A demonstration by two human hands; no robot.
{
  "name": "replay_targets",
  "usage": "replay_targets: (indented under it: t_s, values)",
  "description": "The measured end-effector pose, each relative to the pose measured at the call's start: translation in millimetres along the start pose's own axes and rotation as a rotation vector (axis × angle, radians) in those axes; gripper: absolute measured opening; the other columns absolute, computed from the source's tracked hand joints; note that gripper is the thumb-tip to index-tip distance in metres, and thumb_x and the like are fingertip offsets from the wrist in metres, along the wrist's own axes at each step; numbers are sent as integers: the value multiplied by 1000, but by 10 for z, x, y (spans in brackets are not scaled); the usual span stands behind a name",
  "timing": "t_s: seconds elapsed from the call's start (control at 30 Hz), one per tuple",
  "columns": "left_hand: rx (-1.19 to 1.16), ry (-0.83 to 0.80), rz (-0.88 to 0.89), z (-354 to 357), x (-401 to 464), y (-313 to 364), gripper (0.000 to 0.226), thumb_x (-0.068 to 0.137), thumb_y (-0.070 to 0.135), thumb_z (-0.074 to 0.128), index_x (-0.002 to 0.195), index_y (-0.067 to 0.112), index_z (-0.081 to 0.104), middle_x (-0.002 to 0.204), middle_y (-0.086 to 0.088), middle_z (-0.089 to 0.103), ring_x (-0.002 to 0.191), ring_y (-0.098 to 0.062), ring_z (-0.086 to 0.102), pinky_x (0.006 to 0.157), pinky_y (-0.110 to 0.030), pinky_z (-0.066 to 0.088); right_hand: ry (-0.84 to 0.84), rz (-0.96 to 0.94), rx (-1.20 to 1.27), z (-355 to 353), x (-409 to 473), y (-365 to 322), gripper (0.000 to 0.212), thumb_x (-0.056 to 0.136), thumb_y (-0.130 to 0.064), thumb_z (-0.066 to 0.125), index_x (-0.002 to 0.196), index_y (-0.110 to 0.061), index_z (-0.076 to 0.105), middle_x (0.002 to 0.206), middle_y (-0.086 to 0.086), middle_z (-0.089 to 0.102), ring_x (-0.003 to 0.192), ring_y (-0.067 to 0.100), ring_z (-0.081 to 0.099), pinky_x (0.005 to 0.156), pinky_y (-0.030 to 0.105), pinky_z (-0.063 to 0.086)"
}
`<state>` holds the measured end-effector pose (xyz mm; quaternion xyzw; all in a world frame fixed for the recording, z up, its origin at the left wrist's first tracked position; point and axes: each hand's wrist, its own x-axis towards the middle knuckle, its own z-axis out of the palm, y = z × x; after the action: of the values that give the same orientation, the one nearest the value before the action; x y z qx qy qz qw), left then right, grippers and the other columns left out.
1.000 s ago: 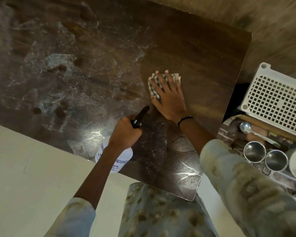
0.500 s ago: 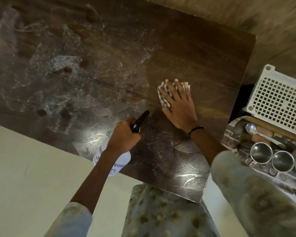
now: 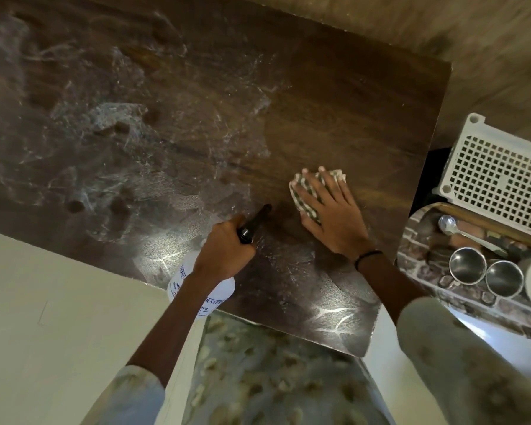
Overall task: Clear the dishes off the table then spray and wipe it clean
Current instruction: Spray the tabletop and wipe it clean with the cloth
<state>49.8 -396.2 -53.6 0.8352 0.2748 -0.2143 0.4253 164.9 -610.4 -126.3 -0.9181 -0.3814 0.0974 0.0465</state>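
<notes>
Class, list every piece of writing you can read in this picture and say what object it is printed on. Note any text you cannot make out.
"RAYER": blue capitals on the white spray bottle, the end of a word cut off by the left hand that grips the bottle.
Other blue print on the same bottle: too small and partly hidden to read.
No writing shows on the checked cloth, the white basket or the steel cups.

A folded checked cloth (image 3: 307, 197) lies flat on the dark wooden table (image 3: 350, 102), right of the gripped white plastic spray bottle (image 3: 201, 289), whose black nozzle (image 3: 253, 223) points toward it.
</notes>
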Motion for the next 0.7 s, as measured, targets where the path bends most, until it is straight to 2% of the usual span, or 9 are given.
replay_targets:
  t_s: [0.1, 0.17, 0.27, 0.33, 0.4, 0.43, 0.53, 0.7]
  values:
    - [10, -2, 11, 11, -19, -32, 10, 76, 9, 63, 85, 13, 62, 75, -11, 66, 70, -27, 63, 65, -38, 53, 33, 131, 68, -2, 333, -293, 61, 97, -44, 35, 155, -29, 23, 163, 2, 19, 151, 30, 10, 122, 50, 12]
    - [-1, 5, 14, 7, -36, -47, 11, 71, 12, 61, 82, 11, 62, 74, -12, 67, 70, -28, 63, 64, -37, 51, 40, 132, 101, 36, 438, -534, 62, 95, -44, 32, 154, -27, 25, 162, 4, 20, 150, 32, 9, 121, 50, 6]
    - [-21, 3, 7, 3, -67, -72, 9, 72, 11, 60, 80, 11, 60, 73, -11, 67, 68, -27, 62, 58, -31, 47, 35, 3, 134, 121, 302, -844, 58, 98, -41, 38, 153, -26, 28, 162, 4, 20, 151, 31, 7, 122, 48, 0]
    - [-12, 1, 10, -3, -116, -60, 9, 76, 6, 62, 80, 13, 60, 71, -10, 66, 66, -25, 61, 56, -26, 42, 8, -115, 92, 165, 57, -858, 55, 100, -44, 39, 151, -26, 34, 163, 3, 19, 151, 30, 7, 123, 49, 5]
    - [-15, -2, 11, 3, -156, -75, 7, 73, 12, 60, 80, 13, 61, 72, -10, 67, 69, -26, 63, 60, -29, 47, -19, -190, 20, 188, -204, -679, 57, 97, -46, 42, 150, -27, 36, 163, 3, 18, 151, 30, 9, 121, 51, 13]
    - [-15, -6, 2, 4, -178, -80, 12, 70, 17, 58, 81, 14, 62, 73, -10, 68, 70, -27, 64, 64, -33, 49, -26, -190, 5, 181, -305, -546, 61, 96, -47, 42, 152, -27, 31, 163, 3, 17, 151, 30, 9, 121, 51, 15]
    - [-18, -14, -9, 18, -225, -121, 20, 66, 20, 56, 85, 15, 63, 76, -10, 68, 72, -27, 64, 67, -39, 53, -35, -112, -15, 91, -371, -195, 66, 96, -47, 40, 156, -30, 18, 164, 1, 13, 151, 28, 6, 121, 50, 14]
    - [0, -7, -15, 89, -336, -174, 13, 74, 3, 60, 85, 9, 63, 76, -17, 66, 68, -31, 63, 58, -35, 49, 64, 158, 62, 47, 112, -377, 58, 99, -43, 36, 154, -28, 26, 162, 2, 21, 150, 31, 12, 121, 50, 12]
